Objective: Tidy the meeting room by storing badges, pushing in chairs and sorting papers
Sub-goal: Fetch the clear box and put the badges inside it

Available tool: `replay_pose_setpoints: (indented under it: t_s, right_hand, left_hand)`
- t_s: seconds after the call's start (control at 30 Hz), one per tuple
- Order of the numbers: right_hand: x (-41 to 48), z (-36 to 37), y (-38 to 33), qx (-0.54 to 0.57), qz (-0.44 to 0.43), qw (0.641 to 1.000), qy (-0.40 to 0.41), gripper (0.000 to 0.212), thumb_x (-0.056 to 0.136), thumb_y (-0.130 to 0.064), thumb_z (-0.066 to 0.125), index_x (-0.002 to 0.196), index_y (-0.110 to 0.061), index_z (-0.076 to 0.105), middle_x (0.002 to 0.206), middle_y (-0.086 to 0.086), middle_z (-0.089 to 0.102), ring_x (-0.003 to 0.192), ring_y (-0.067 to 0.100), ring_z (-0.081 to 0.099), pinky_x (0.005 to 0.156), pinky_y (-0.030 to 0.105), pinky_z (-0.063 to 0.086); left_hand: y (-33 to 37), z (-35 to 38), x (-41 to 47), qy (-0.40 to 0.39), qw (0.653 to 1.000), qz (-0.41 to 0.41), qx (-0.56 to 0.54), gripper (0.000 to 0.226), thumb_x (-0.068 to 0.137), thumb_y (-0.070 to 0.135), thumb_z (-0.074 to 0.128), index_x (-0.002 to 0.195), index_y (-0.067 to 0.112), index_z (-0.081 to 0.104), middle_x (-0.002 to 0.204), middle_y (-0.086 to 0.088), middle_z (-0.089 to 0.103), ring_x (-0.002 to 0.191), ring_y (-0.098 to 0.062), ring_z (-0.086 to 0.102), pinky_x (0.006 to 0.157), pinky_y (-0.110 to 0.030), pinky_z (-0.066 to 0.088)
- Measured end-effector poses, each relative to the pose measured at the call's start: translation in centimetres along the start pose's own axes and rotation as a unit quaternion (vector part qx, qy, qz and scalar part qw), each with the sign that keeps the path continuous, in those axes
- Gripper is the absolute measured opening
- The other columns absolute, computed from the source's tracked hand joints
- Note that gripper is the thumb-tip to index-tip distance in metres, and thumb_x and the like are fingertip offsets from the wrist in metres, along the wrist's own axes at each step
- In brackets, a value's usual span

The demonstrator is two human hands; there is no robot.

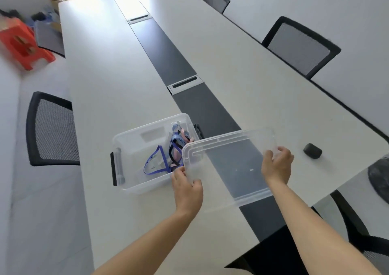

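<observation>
Gripping a clear, ribbed plastic lid by its short ends, the left hand and right hand curl their fingers over its rims. The lid's long axis runs left to right across the white surface, and its left corner overlaps the open storage bin. The bin is translucent and round-cornered with black end latches. It lies along the same line and holds tangled blue, pink and black lanyards. A small dark rounded object sits just beyond the right hand.

We see a long white table with a dark strip down its middle, a small dark object lying near its right edge, and an orange stool off to its left.
</observation>
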State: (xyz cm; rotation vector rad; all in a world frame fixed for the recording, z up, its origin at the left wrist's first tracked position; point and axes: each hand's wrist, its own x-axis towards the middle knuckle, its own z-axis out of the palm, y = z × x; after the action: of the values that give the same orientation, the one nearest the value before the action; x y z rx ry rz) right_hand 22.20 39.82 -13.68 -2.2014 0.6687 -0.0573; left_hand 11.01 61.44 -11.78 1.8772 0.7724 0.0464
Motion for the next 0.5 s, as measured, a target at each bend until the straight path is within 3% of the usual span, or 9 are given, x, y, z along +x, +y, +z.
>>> replay_pose_setpoints:
  t_s: [0.13,0.23,0.3,0.4,0.5]
  right_hand:
    - [-2.0,3.4,-6.6,0.018,-0.101,0.99,-0.092,0.049,0.097,-0.018,0.049,0.144,-0.009,0.039,0.132,0.012,0.051,0.103,0.025,0.054,0.082,0.033,0.042]
    - [-4.0,6.3,-10.3,-0.007,-0.155,0.972,-0.175,0.06,0.094,-0.018,0.051,0.151,-0.012,0.033,0.137,0.011,0.052,0.122,0.03,0.054,0.099,0.04,0.046]
    - [-5.5,7.8,-12.0,-0.041,-0.187,0.951,-0.243,0.063,0.094,-0.018,0.051,0.153,-0.013,0.03,0.146,0.012,0.046,0.131,0.031,0.049,0.108,0.041,0.04]
    - [-7.5,9.7,-13.0,-0.121,-0.225,0.907,-0.333,0.055,0.098,-0.02,0.048,0.151,-0.013,0.034,0.155,0.01,0.035,0.136,0.03,0.043,0.107,0.039,0.037]
    - [-8.3,11.4,-11.9,-0.196,-0.237,0.887,-0.345,0.045,0.102,-0.02,0.041,0.145,-0.007,0.038,0.163,0.007,0.017,0.141,0.03,0.035,0.109,0.039,0.035]
  left_hand:
    - [1.5,-7.1,4.1,0.073,0.996,0.002,-0.05,0.054,0.089,0.0,0.053,0.139,0.013,0.036,0.123,-0.004,0.04,0.114,-0.025,0.048,0.102,-0.038,0.045]
    - [0.7,-12.3,6.8,0.1,0.994,0.011,-0.034,0.067,0.088,0.003,0.058,0.147,0.013,0.03,0.133,-0.004,0.045,0.124,-0.025,0.05,0.106,-0.039,0.044]
    - [-0.5,-15.2,8.1,0.08,0.997,0.012,0.02,0.07,0.087,0.004,0.059,0.15,0.012,0.029,0.143,-0.004,0.043,0.133,-0.025,0.044,0.11,-0.039,0.039]
    - [-3.1,-18.0,8.8,0.034,0.995,-0.022,0.093,0.066,0.088,0.004,0.056,0.149,0.01,0.033,0.144,-0.01,0.042,0.134,-0.028,0.041,0.107,-0.039,0.038]
    - [-5.8,-18.6,8.4,-0.02,0.991,-0.039,0.13,0.059,0.093,0.007,0.051,0.149,0.013,0.035,0.145,-0.01,0.042,0.133,-0.028,0.042,0.107,-0.038,0.037]
